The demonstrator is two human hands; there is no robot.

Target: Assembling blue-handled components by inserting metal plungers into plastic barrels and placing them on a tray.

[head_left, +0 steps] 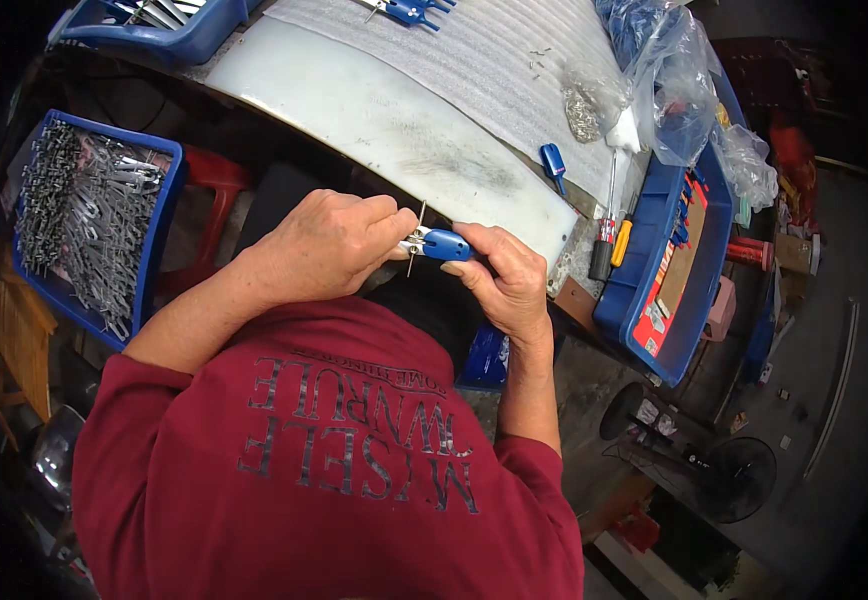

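Observation:
My left hand (339, 240) is closed at the metal end of a small blue-handled metal tool (446, 245), its fingertips partly hiding that end. My right hand (504, 275) pinches the rounded blue handle between thumb and fingers. A thin metal pin (412, 264) sticks out crosswise from the silver part, between the two hands. I cannot make out the tool's exact kind. Both hands are held in front of my body, just short of the bench edge. A similar blue handle piece (552, 166) lies on the bench beyond my right hand.
A white board (374, 110) and foam sheet (514, 60) cover the bench. At right are screwdrivers (622, 243), a blue bin (706, 265), plastic bags (676, 85) and small metal pins (582, 112). A blue crate of metal parts (94, 215) stands left; another blue bin (189, 42) sits far left.

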